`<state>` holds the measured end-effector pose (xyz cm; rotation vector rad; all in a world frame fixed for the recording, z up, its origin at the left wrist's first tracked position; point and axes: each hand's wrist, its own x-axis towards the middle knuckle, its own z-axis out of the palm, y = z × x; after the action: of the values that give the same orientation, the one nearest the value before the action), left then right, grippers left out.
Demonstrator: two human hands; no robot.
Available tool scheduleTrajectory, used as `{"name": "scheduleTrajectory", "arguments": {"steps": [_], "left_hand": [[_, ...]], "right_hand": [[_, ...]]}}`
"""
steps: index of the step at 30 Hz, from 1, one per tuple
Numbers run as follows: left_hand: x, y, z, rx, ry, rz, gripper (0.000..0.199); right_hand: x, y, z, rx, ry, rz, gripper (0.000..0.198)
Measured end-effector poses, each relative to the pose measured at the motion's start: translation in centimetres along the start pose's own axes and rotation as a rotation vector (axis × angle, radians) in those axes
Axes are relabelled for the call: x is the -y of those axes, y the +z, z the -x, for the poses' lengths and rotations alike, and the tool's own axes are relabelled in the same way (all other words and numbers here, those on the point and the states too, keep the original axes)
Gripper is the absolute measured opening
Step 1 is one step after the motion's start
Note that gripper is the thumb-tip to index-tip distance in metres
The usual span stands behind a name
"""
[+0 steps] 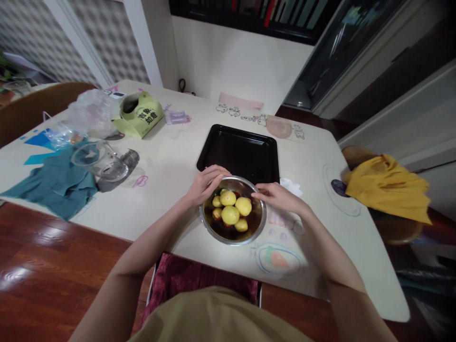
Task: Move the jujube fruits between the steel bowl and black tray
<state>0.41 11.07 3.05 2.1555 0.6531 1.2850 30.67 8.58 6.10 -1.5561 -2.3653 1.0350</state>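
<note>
A round steel bowl (257, 227) sits near the front edge of the white table (171, 166). It holds several yellow fruits (231, 214) and some darker red ones beneath them. My left hand (206, 183) rests on the bowl's far left rim, fingers curled over the edge. On the far right rim lies my right hand (276, 194), fingers pointing toward the left hand. A black baking tray (240, 152) lies empty just behind the bowl.
To the left are a teal cloth (53, 183), a glass jar on its side (101, 164), a clear plastic bag (90, 111) and a green pouch (138, 114). A white tissue (291, 186) lies right of the tray. A yellow cloth (388, 187) covers a chair at right.
</note>
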Motion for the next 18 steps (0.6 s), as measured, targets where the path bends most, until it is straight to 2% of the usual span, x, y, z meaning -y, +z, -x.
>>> {"name": "scheduleTrajectory", "arguments": {"steps": [10,18], "left_hand": [[0.1,0.0,0.0,0.005,-0.002,-0.017,0.041],[0.1,-0.1,0.1,0.005,-0.006,-0.009,0.042]], "right_hand": [[-2.2,2.0,-2.1,0.141,-0.008,-0.330,0.060],[-2.4,2.6,-2.3,0.096,0.005,-0.447,0.056]]}}
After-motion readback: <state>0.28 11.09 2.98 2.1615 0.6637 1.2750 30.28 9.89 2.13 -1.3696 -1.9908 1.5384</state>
